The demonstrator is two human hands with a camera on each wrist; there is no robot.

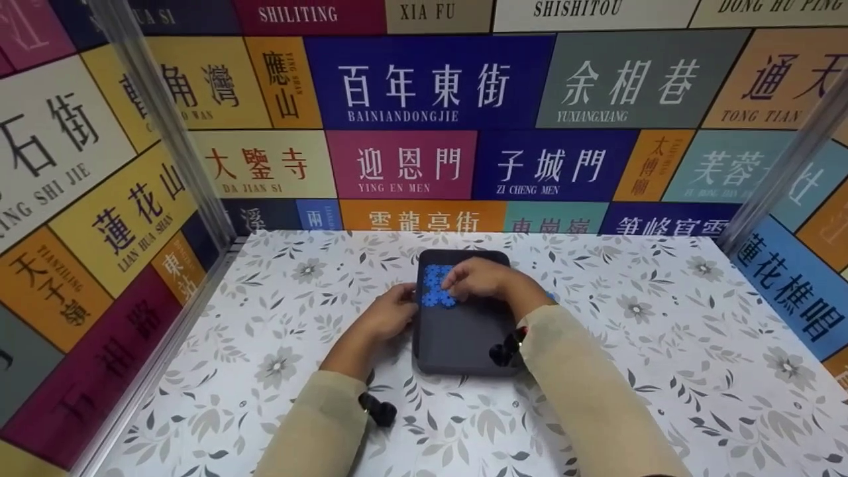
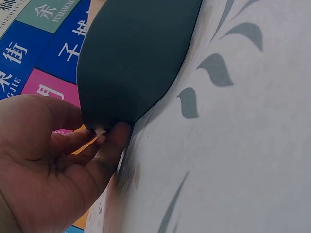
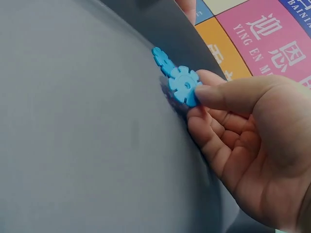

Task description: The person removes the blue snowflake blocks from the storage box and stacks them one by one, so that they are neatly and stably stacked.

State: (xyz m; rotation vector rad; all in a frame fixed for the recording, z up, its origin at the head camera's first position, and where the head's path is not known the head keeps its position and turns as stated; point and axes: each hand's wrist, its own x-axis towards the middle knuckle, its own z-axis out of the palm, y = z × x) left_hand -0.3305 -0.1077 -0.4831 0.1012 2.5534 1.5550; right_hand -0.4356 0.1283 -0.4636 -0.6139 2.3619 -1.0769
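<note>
A dark grey tray (image 1: pixel 464 348) lies on the table, with several blue snowflake discs (image 1: pixel 434 275) joined flat in its upper left part. My right hand (image 1: pixel 482 278) is over the tray and pinches a blue notched disc (image 3: pixel 184 85) between thumb and fingers. Another blue disc (image 3: pixel 161 59) touches that one at its upper left in the right wrist view. My left hand (image 1: pixel 394 313) holds the tray's left edge, its thumb and fingers at the tray wall (image 2: pixel 131 63) in the left wrist view.
Just right of the tray, a bit of blue (image 1: pixel 550 296) shows beside the right forearm. The table (image 1: pixel 285 318) wears a white leaf-print cover. Printed panels (image 1: pixel 424 83) stand behind and at both sides, with clear posts (image 1: pixel 172 119) at the corners.
</note>
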